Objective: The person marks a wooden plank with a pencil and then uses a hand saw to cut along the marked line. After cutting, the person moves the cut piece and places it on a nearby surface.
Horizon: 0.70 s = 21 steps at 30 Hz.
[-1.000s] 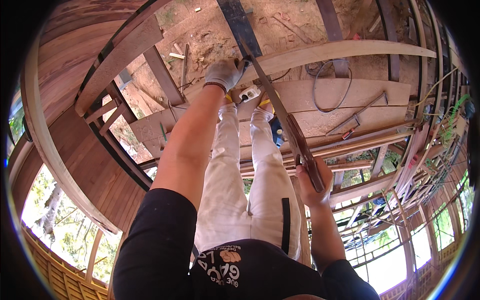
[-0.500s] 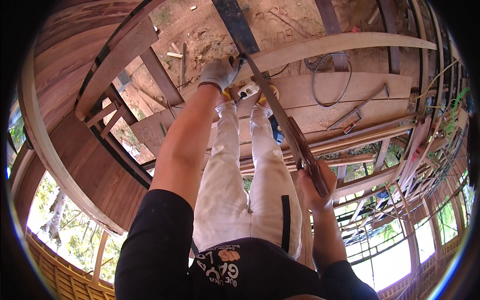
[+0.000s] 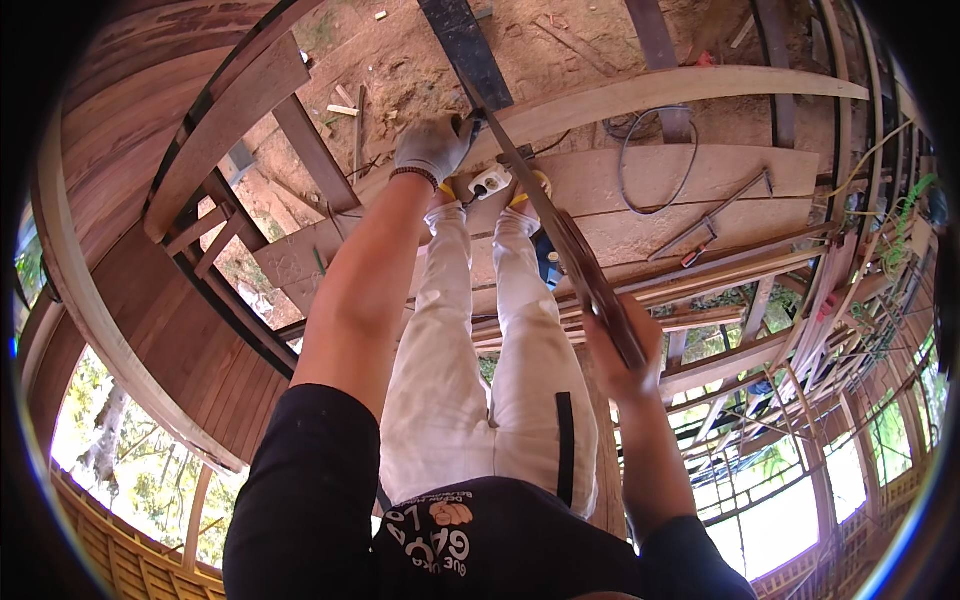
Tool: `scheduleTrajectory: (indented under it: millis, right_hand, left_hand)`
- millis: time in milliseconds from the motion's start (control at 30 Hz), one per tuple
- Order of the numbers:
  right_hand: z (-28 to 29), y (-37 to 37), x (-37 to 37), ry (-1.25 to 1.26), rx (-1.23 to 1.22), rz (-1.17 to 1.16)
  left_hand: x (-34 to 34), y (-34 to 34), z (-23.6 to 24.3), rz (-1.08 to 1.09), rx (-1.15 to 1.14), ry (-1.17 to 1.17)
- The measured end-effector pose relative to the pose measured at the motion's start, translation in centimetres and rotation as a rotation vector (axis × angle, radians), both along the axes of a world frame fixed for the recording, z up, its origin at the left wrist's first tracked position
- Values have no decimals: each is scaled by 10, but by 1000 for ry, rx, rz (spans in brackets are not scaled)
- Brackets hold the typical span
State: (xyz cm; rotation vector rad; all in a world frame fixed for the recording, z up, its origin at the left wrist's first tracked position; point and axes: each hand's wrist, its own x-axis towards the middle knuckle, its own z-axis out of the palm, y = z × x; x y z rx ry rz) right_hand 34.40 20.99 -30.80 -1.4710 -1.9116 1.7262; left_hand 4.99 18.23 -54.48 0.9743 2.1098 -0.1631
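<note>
My left hand (image 3: 430, 148), in a grey glove, is closed on the pale curved board (image 3: 680, 92) beside a long handsaw blade (image 3: 540, 195), which slants across that board near my fingertips. My right hand (image 3: 640, 345), bare, is wrapped round the saw's dark wooden handle (image 3: 605, 300) in front of my right thigh. Beyond the board, a dark plank (image 3: 465, 55) runs away from me at the top. A white power strip (image 3: 490, 183) lies between my feet, which are in yellow sandals.
I stand on wide boards (image 3: 735, 170) with a cable loop (image 3: 655, 140) and a bar clamp (image 3: 710, 220) to the right. Dusty ground (image 3: 550, 50) shows beyond. A curved plank wall (image 3: 150, 330) is on the left; stacked timber and framing (image 3: 770, 330) fill the right side.
My right hand and the saw moved back toward me slightly, then forward again. The view has shifted a little; my left hand stays on the board beside the blade.
</note>
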Motion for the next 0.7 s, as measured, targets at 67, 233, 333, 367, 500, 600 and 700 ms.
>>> scheduleTrajectory:
  millis: [67, 233, 333, 367, 500, 600, 700]
  right_hand:
    - [-1, -1, -17, -52, -159, -119]
    - [15, -8, -3, -116, -161, -124]
    - [28, -4, 9, -92, 9, 19]
    - [21, -3, 9, -66, 77, 71]
    - [-20, 5, -22, -71, -156, -108]
    - [-30, 4, -41, -73, -180, -130]
    - [0, -10, -22, -130, -124, -89]
  left_hand:
    - [0, 1, 7, -17, 4, -11]
    - [-5, 9, 10, 15, -95, -41]
    - [-4, 4, 3, 8, -96, -51]
    - [-5, 3, 3, 11, -95, -58]
    - [-4, 9, 9, 8, -93, -89]
    - [-4, 5, 2, 25, -44, -37]
    - [-3, 6, 12, 6, -13, -14]
